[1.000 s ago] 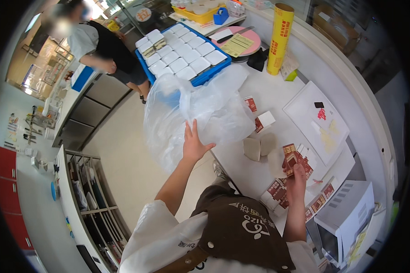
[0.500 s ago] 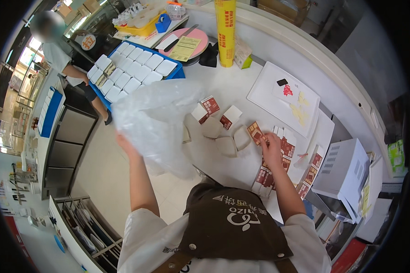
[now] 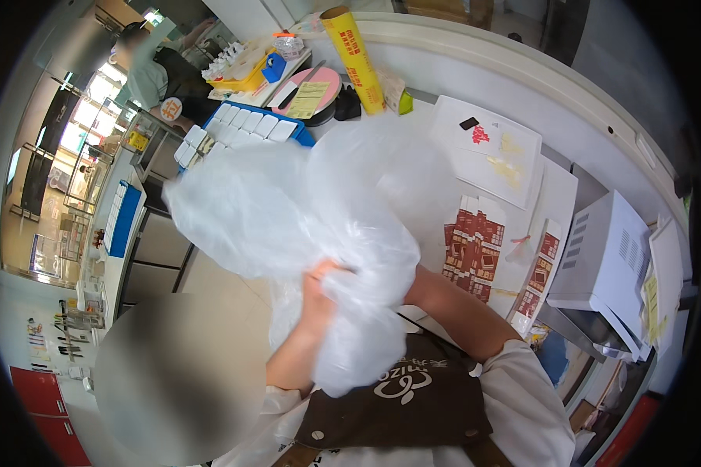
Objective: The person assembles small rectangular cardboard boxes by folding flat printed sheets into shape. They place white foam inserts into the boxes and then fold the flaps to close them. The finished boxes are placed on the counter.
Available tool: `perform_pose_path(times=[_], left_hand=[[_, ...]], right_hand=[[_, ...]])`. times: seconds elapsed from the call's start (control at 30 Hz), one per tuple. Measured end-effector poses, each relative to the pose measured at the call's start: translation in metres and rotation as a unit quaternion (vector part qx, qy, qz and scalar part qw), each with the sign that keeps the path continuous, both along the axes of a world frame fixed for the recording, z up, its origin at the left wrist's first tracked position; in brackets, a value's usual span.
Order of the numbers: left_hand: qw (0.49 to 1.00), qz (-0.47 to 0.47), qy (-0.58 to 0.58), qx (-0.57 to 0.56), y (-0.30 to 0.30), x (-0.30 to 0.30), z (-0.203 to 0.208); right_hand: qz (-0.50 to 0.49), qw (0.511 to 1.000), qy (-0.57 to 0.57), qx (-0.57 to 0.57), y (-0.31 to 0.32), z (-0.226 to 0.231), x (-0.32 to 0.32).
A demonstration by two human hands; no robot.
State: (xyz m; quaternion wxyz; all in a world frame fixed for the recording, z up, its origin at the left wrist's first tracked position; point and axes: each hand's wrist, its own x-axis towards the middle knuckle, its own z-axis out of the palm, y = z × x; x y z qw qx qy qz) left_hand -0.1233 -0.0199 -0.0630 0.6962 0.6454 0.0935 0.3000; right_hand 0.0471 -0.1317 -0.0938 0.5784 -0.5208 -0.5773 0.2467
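A large, crumpled, translucent plastic bag point(image 3: 265, 206) spreads in front of me over the near part of the table. Its lower end bunches in my left hand point(image 3: 319, 292), whose fingers are closed around the film. My right forearm point(image 3: 463, 307) reaches up to the bag's right side. The bag's folds hide my right hand there, so its fingers and anything in them cannot be seen. Flat red-and-white printed cartons point(image 3: 471, 249) lie on the table to the right of the bag.
Behind the bag, a blue crate point(image 3: 304, 134) holds several white lidded boxes. A yellow film roll point(image 3: 353, 58) stands near the wall. A white tray point(image 3: 452, 124) is at back right, a white appliance point(image 3: 600, 249) farther right. A co-worker point(image 3: 152, 74) stands far left.
My left hand has moved right with the bag, which now covers the small opened boxes. My right hand, earlier at the cartons holding a small printed box, has moved left behind the bag.
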Motion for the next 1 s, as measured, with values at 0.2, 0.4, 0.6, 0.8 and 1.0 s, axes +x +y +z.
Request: perform_pose_path(times=[0.2, 0.4, 0.6, 0.8, 1.0], left_hand=[[0.972, -0.123, 0.199, -0.025, -0.064, 0.011, 0.007], [0.910, -0.148, 0.044, 0.384, -0.144, 0.012, 0.042], [0.763, -0.562, 0.124, 0.293, -0.244, -0.029, -0.035], [0.632, -0.733, 0.252, 0.013, -0.408, -0.084, -0.082], [0.535, -0.770, 0.342, -0.073, -0.524, -0.132, -0.131]], right_hand=[[0.010, 0.985, 0.164, -0.047, -0.090, -0.051, -0.059], [-0.380, 0.893, 0.214, -0.109, -0.223, -0.087, -0.095], [-0.418, 0.882, 0.037, -0.214, -0.341, -0.050, -0.233], [-0.589, 0.782, 0.089, -0.183, -0.441, -0.028, -0.347], [-0.802, 0.556, 0.076, -0.204, -0.553, -0.052, -0.484]])
